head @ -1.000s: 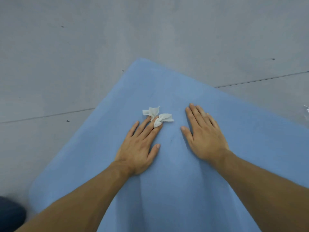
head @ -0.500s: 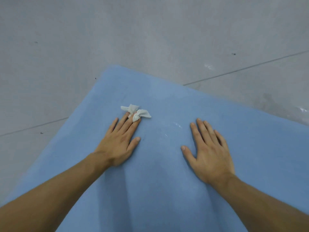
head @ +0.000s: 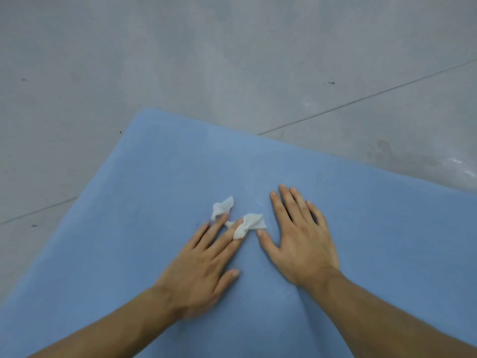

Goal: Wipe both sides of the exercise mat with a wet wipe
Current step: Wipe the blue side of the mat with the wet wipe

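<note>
Crumpled white wipe (head: 251,224) on blue mat (head: 154,177), centre frame, pressed under fingertips of your flat left hand (head: 204,264); right hand (head: 302,244) spread flat beside it.

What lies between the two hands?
Head view: one end of the wet wipe, pressed by the left hand, beside the right hand.

The upper part of the frame is filled by a grey floor (head: 206,60). It is crossed by a thin seam (head: 361,99) at upper right and a second seam (head: 38,210) at the left edge. A dark speck (head: 332,83) is seen upper right, and a glossy patch (head: 459,164) at the right edge.
</note>
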The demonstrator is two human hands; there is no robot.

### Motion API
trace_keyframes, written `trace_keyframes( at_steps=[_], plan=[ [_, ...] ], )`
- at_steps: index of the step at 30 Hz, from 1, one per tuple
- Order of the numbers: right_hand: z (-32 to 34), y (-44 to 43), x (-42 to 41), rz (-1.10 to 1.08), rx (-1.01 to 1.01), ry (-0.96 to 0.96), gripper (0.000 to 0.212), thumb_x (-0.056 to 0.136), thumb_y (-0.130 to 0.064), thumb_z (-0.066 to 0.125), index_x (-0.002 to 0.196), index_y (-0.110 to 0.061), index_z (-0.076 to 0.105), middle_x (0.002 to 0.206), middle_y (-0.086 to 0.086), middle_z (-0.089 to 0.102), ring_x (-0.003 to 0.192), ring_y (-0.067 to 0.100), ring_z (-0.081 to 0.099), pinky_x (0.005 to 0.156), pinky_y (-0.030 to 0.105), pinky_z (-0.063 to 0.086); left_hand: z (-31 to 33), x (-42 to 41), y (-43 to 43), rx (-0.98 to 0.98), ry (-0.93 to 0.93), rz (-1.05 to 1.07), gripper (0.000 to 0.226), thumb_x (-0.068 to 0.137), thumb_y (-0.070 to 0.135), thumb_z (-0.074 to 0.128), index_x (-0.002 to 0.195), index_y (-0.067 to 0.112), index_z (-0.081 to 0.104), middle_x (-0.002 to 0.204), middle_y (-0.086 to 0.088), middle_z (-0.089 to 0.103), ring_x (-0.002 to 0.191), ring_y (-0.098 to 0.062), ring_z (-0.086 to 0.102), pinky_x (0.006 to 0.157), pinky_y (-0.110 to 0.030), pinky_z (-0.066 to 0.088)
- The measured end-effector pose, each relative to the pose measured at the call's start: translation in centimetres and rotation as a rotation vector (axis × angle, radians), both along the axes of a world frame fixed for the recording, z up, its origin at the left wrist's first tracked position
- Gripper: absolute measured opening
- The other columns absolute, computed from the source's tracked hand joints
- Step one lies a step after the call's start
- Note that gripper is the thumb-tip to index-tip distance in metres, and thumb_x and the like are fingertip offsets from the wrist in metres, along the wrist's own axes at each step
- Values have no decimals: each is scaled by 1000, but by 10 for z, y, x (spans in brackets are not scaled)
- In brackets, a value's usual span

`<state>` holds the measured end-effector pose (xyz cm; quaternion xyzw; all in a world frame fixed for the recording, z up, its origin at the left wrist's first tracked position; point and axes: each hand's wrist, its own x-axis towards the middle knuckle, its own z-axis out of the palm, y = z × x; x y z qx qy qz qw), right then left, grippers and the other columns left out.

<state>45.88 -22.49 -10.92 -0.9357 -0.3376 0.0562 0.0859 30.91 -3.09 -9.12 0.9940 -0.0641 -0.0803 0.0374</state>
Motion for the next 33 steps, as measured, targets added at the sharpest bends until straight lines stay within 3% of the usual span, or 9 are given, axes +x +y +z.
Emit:
trace_keyframes(
  at_steps=[4,11,16,21,28,31,33],
  plan=[
    [0,1,1,0,10,-3,80,99,-66,29,164,-21,26,173,-1,16,160,15,10,127,41,15,1,-5,12,67,5,-56,68,107,53,33,164,17,24,171,1,21,159,-27,16,123,-47,17],
    [-1,0,2,-1,8,-6,80,98,-65,33,164,-20,29,173,-1,17,160,15,11,127,40,14,-13,137,49,-26,65,186,72,101,58,7,166,26,6,173,7,8,160,-20,-3,129,-43,1],
    [0,0,2,-9,4,-8,80,98,-65,35,164,-21,28,173,-1,17,160,15,10,127,40,13,-4,201,63,-87,118,382,65,109,46,19,166,23,-2,173,8,-5,159,-19,-9,129,-42,-2],
    [0,0,2,-8,-1,-12,80,98,-64,36,164,-20,29,173,-1,17,160,15,11,126,41,15,-5,157,50,-113,89,140,69,104,51,14,166,22,2,174,6,0,160,-19,-4,129,-42,1],
    [-1,0,3,-1,-18,-3,78,100,-65,32,165,-21,26,174,-2,13,160,14,7,127,41,15,2,45,46,13,44,-286,64,111,48,26,165,15,18,174,1,10,160,-26,5,128,-44,8],
    [-1,1,3,-2,-21,-3,78,100,-65,32,165,-21,25,174,-2,13,160,15,7,127,40,14,0,50,60,29,56,-297,63,111,49,24,165,18,20,173,4,12,160,-25,9,126,-46,12],
    [-1,0,3,4,-28,-3,79,99,-64,34,165,-21,25,174,-1,13,160,15,7,127,40,13,-4,77,69,14,54,-188,62,110,50,20,166,21,17,173,5,11,160,-22,9,127,-44,11]
  ],
)
